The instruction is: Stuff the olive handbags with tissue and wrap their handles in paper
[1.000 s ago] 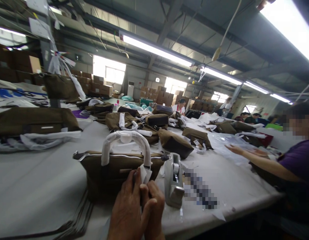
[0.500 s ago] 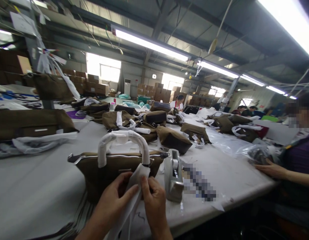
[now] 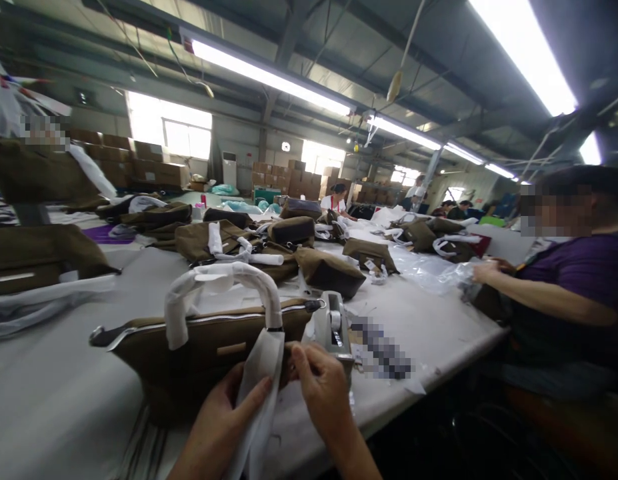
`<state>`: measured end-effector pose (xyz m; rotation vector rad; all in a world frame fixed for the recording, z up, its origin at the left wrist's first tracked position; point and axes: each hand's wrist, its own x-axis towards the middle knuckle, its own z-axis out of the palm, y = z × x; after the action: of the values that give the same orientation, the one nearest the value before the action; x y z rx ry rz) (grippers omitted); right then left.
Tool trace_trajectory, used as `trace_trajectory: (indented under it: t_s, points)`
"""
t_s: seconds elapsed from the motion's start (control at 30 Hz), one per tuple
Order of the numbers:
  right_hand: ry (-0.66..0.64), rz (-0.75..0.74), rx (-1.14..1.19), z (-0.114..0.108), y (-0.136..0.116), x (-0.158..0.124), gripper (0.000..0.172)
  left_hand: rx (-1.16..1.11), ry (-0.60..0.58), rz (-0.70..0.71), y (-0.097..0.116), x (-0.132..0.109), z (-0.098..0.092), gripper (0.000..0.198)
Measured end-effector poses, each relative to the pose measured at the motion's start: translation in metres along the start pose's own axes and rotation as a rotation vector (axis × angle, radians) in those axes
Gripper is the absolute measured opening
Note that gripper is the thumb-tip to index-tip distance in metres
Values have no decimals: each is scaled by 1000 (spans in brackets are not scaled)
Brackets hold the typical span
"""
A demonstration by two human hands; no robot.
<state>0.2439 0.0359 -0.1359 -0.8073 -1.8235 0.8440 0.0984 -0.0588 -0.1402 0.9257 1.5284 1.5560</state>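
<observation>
A brown handbag (image 3: 203,350) stands on the white table (image 3: 53,393) in front of me, its handles (image 3: 223,287) wrapped in white foam. A white wrapping sheet (image 3: 261,393) hangs down from the handle's right base. My left hand (image 3: 223,427) holds this sheet from below, thumb pressed on its front. My right hand (image 3: 321,383) is closed with pinched fingers at the sheet's right edge, just in front of a grey tape dispenser (image 3: 333,327).
Several more brown bags (image 3: 289,250) with white-wrapped handles lie farther back on the table, and another (image 3: 33,257) at the left. A co-worker in purple (image 3: 563,293) sits at the right, handling clear plastic (image 3: 433,270). Cardboard boxes are stacked at the back.
The white sheet has been drawn out longer from the handle's base. My hands have separated, the right one shifting toward the tape dispenser. The camera view has turned right.
</observation>
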Motion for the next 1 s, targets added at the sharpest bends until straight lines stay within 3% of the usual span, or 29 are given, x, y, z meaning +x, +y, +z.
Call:
trace_trajectory:
  t_s: [0.13,0.27,0.4,0.6,0.77,0.9,1.0]
  points:
    - [341,111,-177,-56,28,16,44,12,42,-44,0,-3,2,54]
    - [262,315,-127,-79,51,23,57,-14,28,-61,-3,-1,2,56]
    - [188,423,17,-81,52,15,72,-36,9,-80,-4,1,0,57]
    - [237,513,327,-81,36,-6,62,5,15,-68,-10,5,-2,54]
    - [242,492,245,-86,19,-18,57,20,37,-69,-8,5,-1,52]
    - [185,656,356,-84,16,-34,62,21,39,-82,-6,4,-2,51]
    - [255,771,474,-73,29,-47,60,31,34,-85,-5,4,-2,49]
